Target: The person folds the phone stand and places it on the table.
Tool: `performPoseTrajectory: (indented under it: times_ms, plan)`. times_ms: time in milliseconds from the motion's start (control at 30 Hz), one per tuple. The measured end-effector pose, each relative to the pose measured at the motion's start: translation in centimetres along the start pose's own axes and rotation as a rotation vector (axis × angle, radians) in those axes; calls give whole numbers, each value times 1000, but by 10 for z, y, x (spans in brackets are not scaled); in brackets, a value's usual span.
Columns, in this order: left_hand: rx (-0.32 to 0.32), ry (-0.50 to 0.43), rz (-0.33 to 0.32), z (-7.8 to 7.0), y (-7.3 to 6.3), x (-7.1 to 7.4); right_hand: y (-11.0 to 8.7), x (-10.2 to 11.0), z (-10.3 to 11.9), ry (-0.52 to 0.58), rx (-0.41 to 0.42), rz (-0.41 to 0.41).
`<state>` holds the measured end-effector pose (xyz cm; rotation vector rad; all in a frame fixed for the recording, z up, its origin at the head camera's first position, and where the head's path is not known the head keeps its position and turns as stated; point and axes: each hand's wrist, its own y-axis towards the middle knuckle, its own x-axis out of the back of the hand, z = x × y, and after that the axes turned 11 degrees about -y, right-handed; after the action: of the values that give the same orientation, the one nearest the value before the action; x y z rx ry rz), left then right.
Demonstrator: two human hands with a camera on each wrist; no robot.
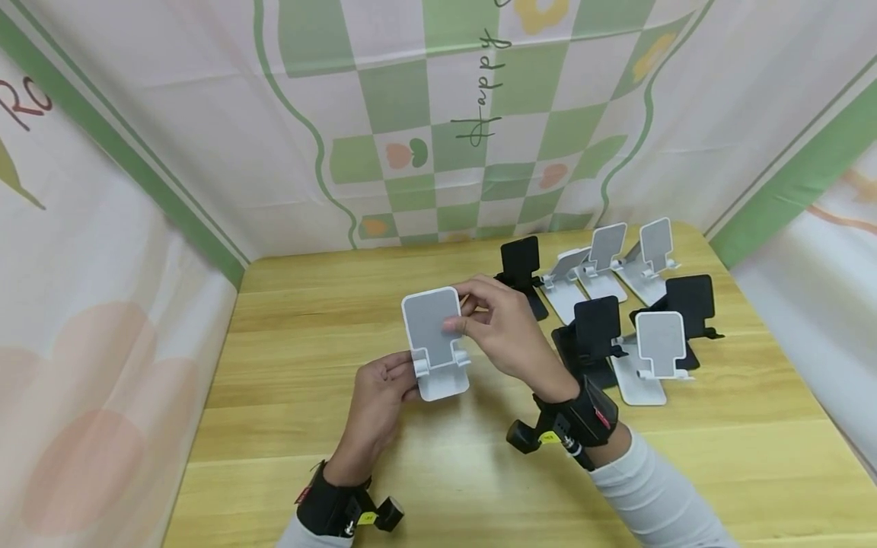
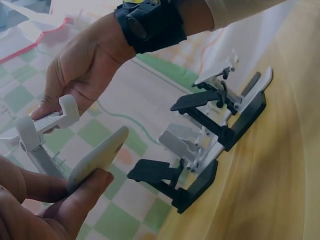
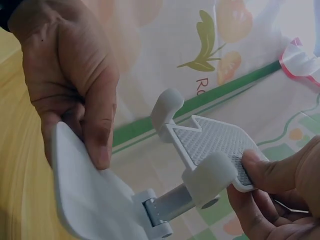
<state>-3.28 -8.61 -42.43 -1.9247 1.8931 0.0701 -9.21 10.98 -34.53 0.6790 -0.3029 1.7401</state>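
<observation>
Between both hands, above the table, is a white folding phone stand (image 1: 432, 327) with a grey pad on its upper plate. My left hand (image 1: 382, 392) pinches the flat base at its edge, thumb on one face, as the right wrist view shows. With thumb and fingers, my right hand (image 1: 503, 327) pinches the upper plate (image 3: 215, 145) at its side. A silver arm (image 3: 172, 202) joins the base (image 3: 85, 185) to that plate, and the stand is unfolded. In the left wrist view the stand's base (image 2: 97, 157) shows edge-on beside the left thumb.
To the right on the wooden table (image 1: 294, 327) several black and white phone stands stand close together, among them a black one (image 1: 597, 327), a white one (image 1: 660, 346) and another black one (image 1: 521, 262). A patterned curtain (image 1: 459, 137) hangs behind the table.
</observation>
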Motion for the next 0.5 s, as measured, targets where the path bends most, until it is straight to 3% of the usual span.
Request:
performPoseTrajectory:
  times_ms: [167, 300, 500]
  plan:
    - [2, 38, 55, -1, -3, 2, 1, -1, 1, -7, 19, -40]
    - [12, 31, 62, -3, -6, 1, 1, -3, 2, -5, 50, -71]
    - [26, 25, 62, -4, -10, -1, -2, -11, -3, -35, 177, -204]
